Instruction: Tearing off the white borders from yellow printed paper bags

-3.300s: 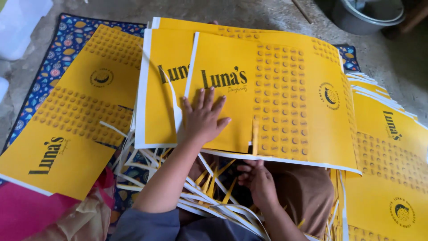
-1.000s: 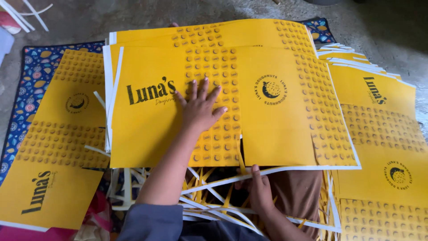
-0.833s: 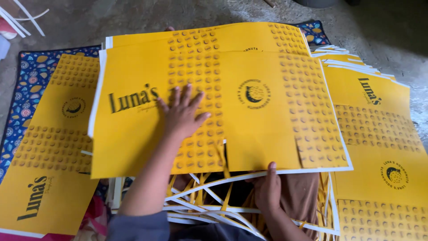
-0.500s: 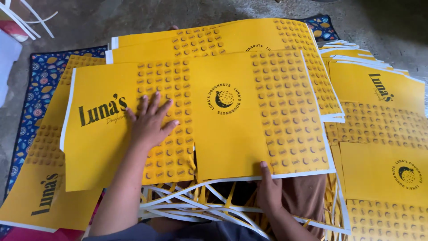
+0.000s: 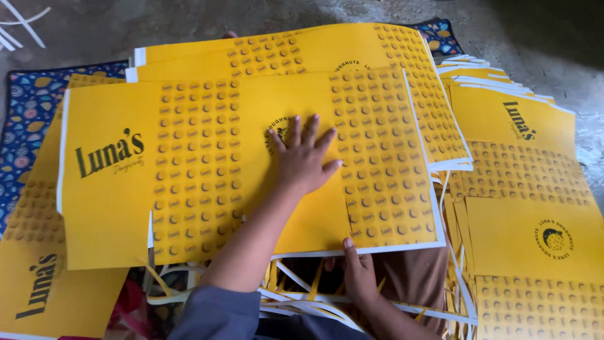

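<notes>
The left hand (image 5: 305, 160) is lying flat with its fingers spread on the top yellow sheet (image 5: 207, 176), palm pressing down close to the round dark emblem at the sheet's middle. Compared with half a second ago, this hand is sitting further toward the three o'clock side of the sheet: earlier it was pressing nearer the large dark lettering, and now that lettering is lying uncovered at nine o'clock from the palm. The sheet itself is riding further toward nine o'clock over the stack (image 5: 352, 56) beneath it, so more of the stack's far edge is showing at twelve o'clock.

The right hand (image 5: 360, 274) is gripping the near white edge of the same sheet at about five o'clock from the left hand, fingers curled over the border with the thumb out of sight underneath; it is staying at that edge as in the earlier views. Judging from this, the sheet is being slid sideways off the stack, one hand pushing from above, the other steering the edge.

White paper strips (image 5: 302, 296) are lying tangled under the near edge. Another pile of yellow sheets (image 5: 528, 208) is lying at three o'clock, and a patterned mat (image 5: 25, 107) is showing at nine o'clock.
</notes>
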